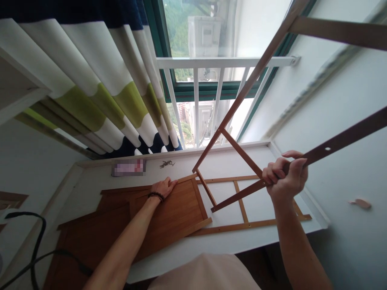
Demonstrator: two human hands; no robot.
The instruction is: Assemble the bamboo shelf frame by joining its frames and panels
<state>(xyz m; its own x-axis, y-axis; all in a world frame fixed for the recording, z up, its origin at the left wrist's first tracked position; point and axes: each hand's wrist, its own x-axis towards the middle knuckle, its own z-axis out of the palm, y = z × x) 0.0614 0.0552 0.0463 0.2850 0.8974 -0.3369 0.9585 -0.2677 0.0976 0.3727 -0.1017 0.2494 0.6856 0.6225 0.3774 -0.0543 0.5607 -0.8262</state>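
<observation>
Nearest, below the left fingers, a black cable [36, 241] loops over the corner of a dark brown board. The left hand [163, 187], with a dark beaded bracelet [156, 196] at the wrist, lies flat on a framed panel [178, 213] of warm, fine-grained wood. Its fingers are spread wide and rest on the panel's far edge without holding anything. To the right, the right hand [286, 177] has its fingers curled tight around a slim dark rail of the lifted frame [341, 141]. This is an open frame of thin square-edged slats, tilted up off the white surface [211, 241], with a round hole in the rail just past the knuckles. Its low corners hang just beyond the left fingertips. Under the right fingers a second, ladder-like flat frame [241, 203] of pale slats lies on the surface. Just beyond the left fingers is a small heap of dark screws [167, 164], and left of them a blurred patch [128, 167] that cannot be read. Farthest off are a white barred railing [223, 62] and a curtain [99, 80] in soft folds, banded white, green and navy.
</observation>
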